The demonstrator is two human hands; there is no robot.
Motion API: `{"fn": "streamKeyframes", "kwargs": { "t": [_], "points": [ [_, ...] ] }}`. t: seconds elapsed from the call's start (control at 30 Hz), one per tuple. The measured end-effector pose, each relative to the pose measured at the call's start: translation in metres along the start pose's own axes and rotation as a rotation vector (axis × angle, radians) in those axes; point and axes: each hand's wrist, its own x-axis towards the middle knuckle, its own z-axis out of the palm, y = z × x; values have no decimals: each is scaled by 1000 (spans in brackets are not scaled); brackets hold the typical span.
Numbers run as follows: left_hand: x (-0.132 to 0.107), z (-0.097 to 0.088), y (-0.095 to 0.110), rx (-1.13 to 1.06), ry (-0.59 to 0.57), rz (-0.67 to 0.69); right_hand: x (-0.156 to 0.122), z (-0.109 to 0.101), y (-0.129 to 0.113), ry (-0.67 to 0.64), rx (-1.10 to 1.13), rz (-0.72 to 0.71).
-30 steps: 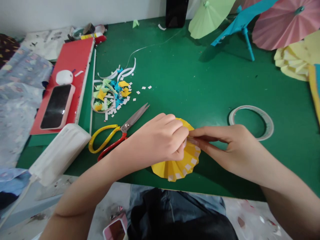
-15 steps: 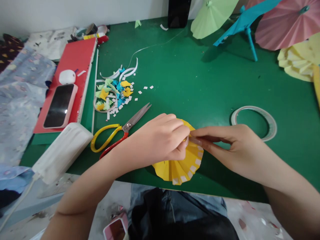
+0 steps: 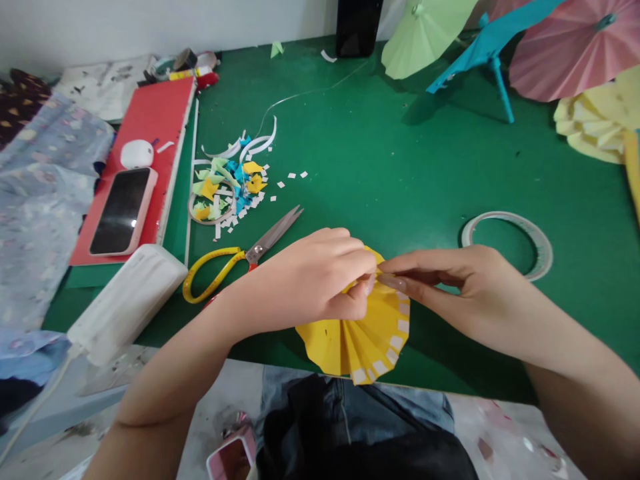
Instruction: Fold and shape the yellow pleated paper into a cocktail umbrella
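Observation:
A round, pleated yellow paper fan (image 3: 333,343) is held low over the table's front edge, with white squares, like bits of tape, along part of its rim. My left hand (image 3: 327,277) is closed over its upper part, thumb and curled finger pinching the paper. From the right, the thumb and fingertips of my right hand (image 3: 440,280) pinch the fan's edge close to the left fingertips. What lies exactly between the fingertips is hidden. Scissors (image 3: 257,250) with yellow and red handles lie beside my left forearm, and a tape roll (image 3: 543,250) lies behind my right hand.
Paper scraps (image 3: 235,180) and a thin ring lie at left on the green table (image 3: 340,153). A pink-edged phone (image 3: 123,210) and white case (image 3: 137,154) sit on a red book (image 3: 155,120), near a white power bank (image 3: 127,303). Paper umbrellas (image 3: 565,50) stand at back right.
The yellow fan has spread a little and its lower rim has dropped nearer me. Both hands keep their pinch and have shifted only slightly.

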Motion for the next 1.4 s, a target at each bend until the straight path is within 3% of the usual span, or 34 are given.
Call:
{"fn": "streamKeyframes", "kwargs": {
  "t": [0.23,0.53,0.7,0.93,1.07,1.17,1.27,1.33,1.4],
  "points": [
    [-1,-1,-2,-91,-14,-32,0,-1,-1,-40,46,0],
    [1,2,-1,-43,27,-47,-2,0,1,-36,-73,-20],
    [2,2,-1,-15,-1,-49,-1,2,4,-5,-71,-49],
    [-5,-8,-3,-79,42,-34,2,1,4,70,56,27],
    [-13,-20,-17,-37,216,-158,4,1,5,39,161,92],
    [-20,-30,-36,137,432,-410,5,1,5,34,249,144],
    [-24,-37,-41,298,480,-625,5,3,2,39,296,150],
    [-23,-37,-31,272,549,-612,4,5,0,77,295,133],
    [-18,-34,-13,129,616,-444,2,7,0,123,263,103]
  ]
}}
